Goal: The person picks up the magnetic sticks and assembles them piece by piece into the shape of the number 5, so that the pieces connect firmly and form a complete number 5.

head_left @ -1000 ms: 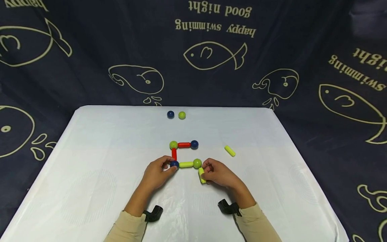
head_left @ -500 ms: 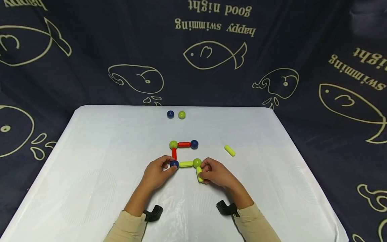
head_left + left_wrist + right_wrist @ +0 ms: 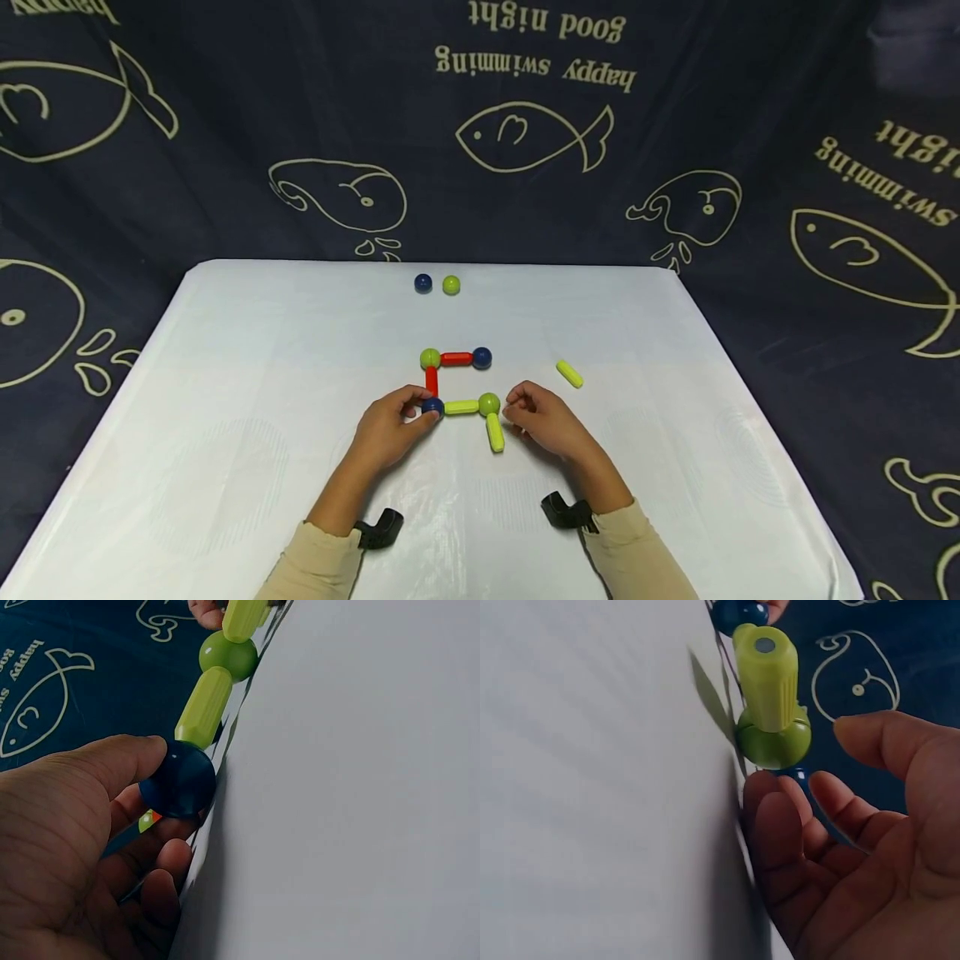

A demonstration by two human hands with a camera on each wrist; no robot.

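Note:
In the head view my left hand (image 3: 386, 429) pinches a dark blue ball (image 3: 432, 407) at the near left corner of a joined ball-and-rod shape. From that ball a yellow-green rod (image 3: 461, 407) runs right to a green ball (image 3: 489, 404). A second yellow-green rod (image 3: 496, 433) joins that green ball and points toward me; its grey end disc faces the right wrist camera. My right hand (image 3: 547, 421) is just right of them, thumb and fingers apart, holding nothing. A red rod (image 3: 432, 382) leads from the held ball to a far green ball (image 3: 431, 358).
Another red rod (image 3: 457, 359) links the far green ball to a blue ball (image 3: 482, 357). One loose yellow-green rod (image 3: 570, 373) lies to the right. A blue ball (image 3: 423, 283) and a green ball (image 3: 451, 285) sit near the white table's (image 3: 300, 317) back edge.
My right hand brought the yellow-green rod left against the near green ball, then let go and drew slightly away to the right. My left hand stayed on the blue ball.

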